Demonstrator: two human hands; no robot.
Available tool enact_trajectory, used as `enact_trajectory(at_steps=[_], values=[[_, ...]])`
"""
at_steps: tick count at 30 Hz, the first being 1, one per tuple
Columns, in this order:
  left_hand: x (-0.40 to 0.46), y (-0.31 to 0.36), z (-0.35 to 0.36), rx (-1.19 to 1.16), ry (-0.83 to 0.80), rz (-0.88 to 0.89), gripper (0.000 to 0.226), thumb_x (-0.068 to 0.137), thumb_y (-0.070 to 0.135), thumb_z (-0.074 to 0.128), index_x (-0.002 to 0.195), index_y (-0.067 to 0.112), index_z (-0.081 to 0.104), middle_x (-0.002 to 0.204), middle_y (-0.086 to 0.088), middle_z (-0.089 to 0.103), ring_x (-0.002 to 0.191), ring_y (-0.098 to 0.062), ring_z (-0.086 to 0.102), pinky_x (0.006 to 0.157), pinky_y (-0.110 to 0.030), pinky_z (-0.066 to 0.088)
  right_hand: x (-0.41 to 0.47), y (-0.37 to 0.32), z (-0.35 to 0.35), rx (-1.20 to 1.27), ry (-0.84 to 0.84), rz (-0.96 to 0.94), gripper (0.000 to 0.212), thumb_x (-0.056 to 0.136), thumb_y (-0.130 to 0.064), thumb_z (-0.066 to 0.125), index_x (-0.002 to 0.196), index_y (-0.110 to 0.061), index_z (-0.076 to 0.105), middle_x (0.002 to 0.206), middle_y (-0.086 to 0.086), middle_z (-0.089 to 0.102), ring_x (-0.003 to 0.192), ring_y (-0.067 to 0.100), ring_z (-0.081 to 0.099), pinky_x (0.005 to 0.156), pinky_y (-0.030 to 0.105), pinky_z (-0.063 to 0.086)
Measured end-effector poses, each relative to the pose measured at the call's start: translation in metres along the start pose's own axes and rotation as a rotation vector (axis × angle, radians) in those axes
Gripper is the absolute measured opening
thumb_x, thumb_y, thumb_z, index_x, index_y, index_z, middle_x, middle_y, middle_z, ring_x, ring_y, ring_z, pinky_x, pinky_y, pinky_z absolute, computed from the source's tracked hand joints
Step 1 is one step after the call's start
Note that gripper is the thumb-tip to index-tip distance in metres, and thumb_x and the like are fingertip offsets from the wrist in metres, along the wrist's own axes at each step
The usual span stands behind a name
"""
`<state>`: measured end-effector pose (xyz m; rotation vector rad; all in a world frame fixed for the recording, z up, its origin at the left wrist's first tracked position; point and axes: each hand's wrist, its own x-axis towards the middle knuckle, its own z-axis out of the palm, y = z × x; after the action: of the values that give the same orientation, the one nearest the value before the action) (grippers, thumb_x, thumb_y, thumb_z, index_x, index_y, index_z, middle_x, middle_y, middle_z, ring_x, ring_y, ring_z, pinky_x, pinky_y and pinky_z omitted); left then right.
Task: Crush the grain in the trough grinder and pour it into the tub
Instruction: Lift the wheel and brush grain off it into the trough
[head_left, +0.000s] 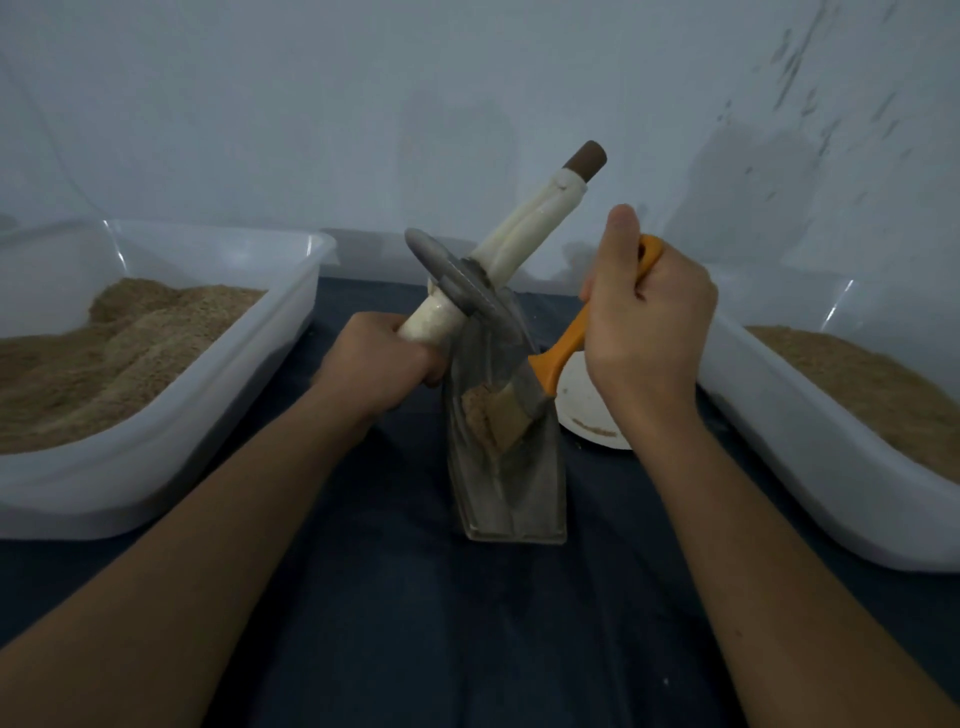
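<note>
Brush (524, 410) sweeping grain (475, 410) in trough (511, 499), long axis running near–far.
R hand (647, 322) fist gripping brush handle; L hand (382, 364) fingers wrapping wheel (457, 283) axle, lifting it clear.

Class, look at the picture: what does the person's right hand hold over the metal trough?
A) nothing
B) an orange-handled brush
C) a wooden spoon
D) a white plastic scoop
B: the right hand grips the orange-handled brush, whose pale bristles reach down into the grey metal trough beside the crushed grain.
</note>
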<state>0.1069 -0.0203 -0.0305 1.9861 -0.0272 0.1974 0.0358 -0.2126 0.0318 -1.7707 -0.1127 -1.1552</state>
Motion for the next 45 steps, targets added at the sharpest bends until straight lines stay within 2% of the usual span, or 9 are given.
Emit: enact_trajectory(at_steps=[5,9,13,19,25,31,37,41,45], values=[[0.0,0.0,-0.003,0.016,0.016,-0.008,0.015,0.045,0.028,0.071,0.057,0.036,0.069,0.046,0.003,0.053,0.049,-0.023,0.049,0.055,-0.036,0.042,0.003,0.001,0.001,0.05,-0.102,0.048,0.068,0.107,-0.042,0.044,0.066,0.012,0.05,0.045,0.005,0.046,0.04,0.016,0.042,0.041,0.026,0.038],[0.001,0.0,-0.004,0.033,0.019,-0.008,0.015,0.046,0.027,0.072,0.058,0.036,0.069,0.048,0.002,0.054,0.052,-0.024,0.049,0.057,-0.038,0.042,-0.005,0.002,0.005,-0.021,-0.138,-0.05,0.065,0.11,-0.034,0.044,0.064,0.012,0.049,0.054,0.023,0.048,0.049,0.034,0.045,0.051,0.044,0.038],[-0.001,0.001,-0.004,0.038,0.022,-0.013,0.018,0.045,0.027,0.072,0.061,0.036,0.071,0.05,0.001,0.055,0.053,-0.024,0.051,0.059,-0.038,0.043,-0.006,0.001,0.002,-0.013,-0.05,-0.083,0.063,0.11,-0.032,0.045,0.063,0.01,0.049,0.055,0.023,0.05,0.049,0.033,0.046,0.053,0.045,0.038],[-0.001,0.003,-0.005,0.061,0.033,-0.007,0.019,0.046,0.029,0.073,0.061,0.041,0.07,0.057,-0.004,0.059,0.059,-0.028,0.054,0.061,-0.042,0.046,0.001,-0.001,0.003,0.078,-0.119,0.017,0.068,0.108,-0.043,0.044,0.064,0.009,0.05,0.044,0.001,0.046,0.039,0.011,0.042,0.041,0.021,0.036],[0.0,0.0,-0.006,0.07,0.032,-0.018,0.022,0.044,0.029,0.073,0.063,0.04,0.072,0.056,-0.003,0.059,0.058,-0.028,0.055,0.061,-0.042,0.047,-0.008,-0.002,0.002,-0.02,-0.1,-0.087,0.064,0.111,-0.031,0.044,0.063,0.012,0.051,0.054,0.024,0.049,0.05,0.034,0.046,0.055,0.045,0.038],[0.002,-0.001,-0.006,0.081,0.031,-0.022,0.026,0.044,0.03,0.073,0.067,0.043,0.072,0.056,-0.002,0.06,0.059,-0.028,0.056,0.061,-0.042,0.047,0.009,-0.005,-0.008,0.049,-0.116,0.043,0.067,0.107,-0.044,0.044,0.065,0.008,0.051,0.043,0.003,0.044,0.038,0.014,0.041,0.04,0.023,0.036],[0.003,-0.003,-0.005,0.1,0.036,-0.03,0.028,0.041,0.034,0.073,0.068,0.043,0.072,0.057,-0.002,0.061,0.057,-0.028,0.056,0.06,-0.042,0.047,-0.006,0.005,0.007,-0.071,-0.099,-0.081,0.065,0.11,-0.035,0.043,0.064,0.01,0.05,0.054,0.022,0.052,0.05,0.034,0.049,0.053,0.047,0.04],[0.0,-0.001,-0.005,0.11,0.025,-0.031,0.023,0.042,0.032,0.073,0.064,0.04,0.071,0.055,-0.001,0.059,0.057,-0.027,0.054,0.06,-0.042,0.046,-0.006,0.004,0.004,-0.076,-0.006,-0.175,0.062,0.11,-0.029,0.046,0.058,0.005,0.047,0.05,0.019,0.048,0.045,0.032,0.046,0.051,0.047,0.037],[-0.001,0.001,-0.007,0.114,0.019,-0.026,0.02,0.046,0.031,0.073,0.064,0.04,0.07,0.06,-0.005,0.062,0.059,-0.028,0.056,0.061,-0.042,0.047,0.002,0.0,0.0,0.018,-0.001,-0.069,0.068,0.108,-0.043,0.043,0.063,0.009,0.046,0.054,0.022,0.047,0.05,0.036,0.045,0.051,0.045,0.039]])
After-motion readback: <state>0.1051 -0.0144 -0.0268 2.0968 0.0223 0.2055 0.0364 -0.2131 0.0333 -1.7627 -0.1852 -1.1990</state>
